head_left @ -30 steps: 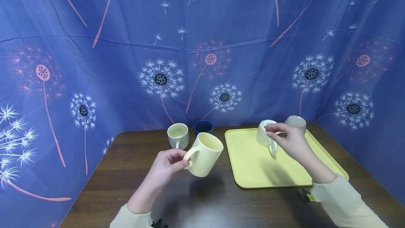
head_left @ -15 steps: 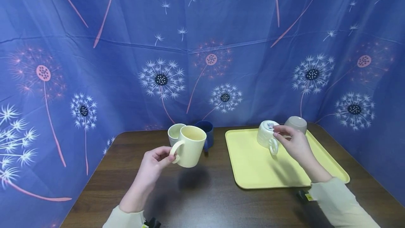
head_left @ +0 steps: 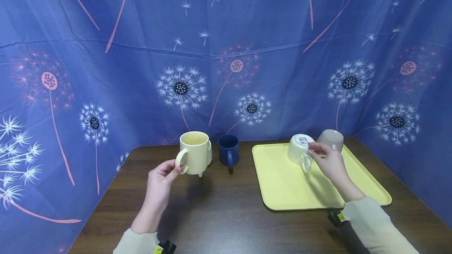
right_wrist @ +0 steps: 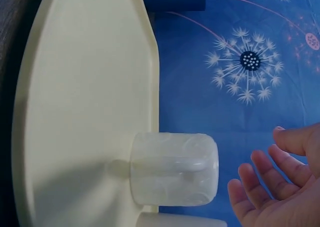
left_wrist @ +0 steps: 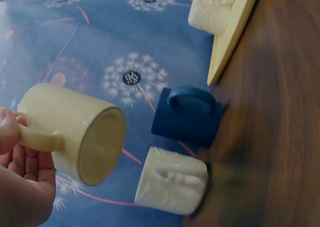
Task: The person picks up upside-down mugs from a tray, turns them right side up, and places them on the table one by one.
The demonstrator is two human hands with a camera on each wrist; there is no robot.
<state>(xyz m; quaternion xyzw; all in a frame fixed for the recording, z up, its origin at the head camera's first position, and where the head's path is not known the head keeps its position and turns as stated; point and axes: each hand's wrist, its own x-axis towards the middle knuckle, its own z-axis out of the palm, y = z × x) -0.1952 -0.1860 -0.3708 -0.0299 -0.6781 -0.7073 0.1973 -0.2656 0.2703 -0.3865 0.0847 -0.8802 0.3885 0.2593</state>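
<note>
we see the left grip curled up close, thumb and fingers pinching the handle of a pale yellow, cylindrical, ceramic-looking mug, which is held upright above the brown wood-grain desk. with only that one-sided hold, we judge the mug could swing or tip if the pinch loosens. a white embossed mug is mostly hidden behind it in the head view, so we might misread the gap and knock the two together; a sideways drift could also catch the navy blue mug. the right grip has its fingers spread loosely, holding nothing, near an upturned white patterned mug on the flat yellow tray. a careless brush there could shove that mug into the upturned grey mug behind.
</note>
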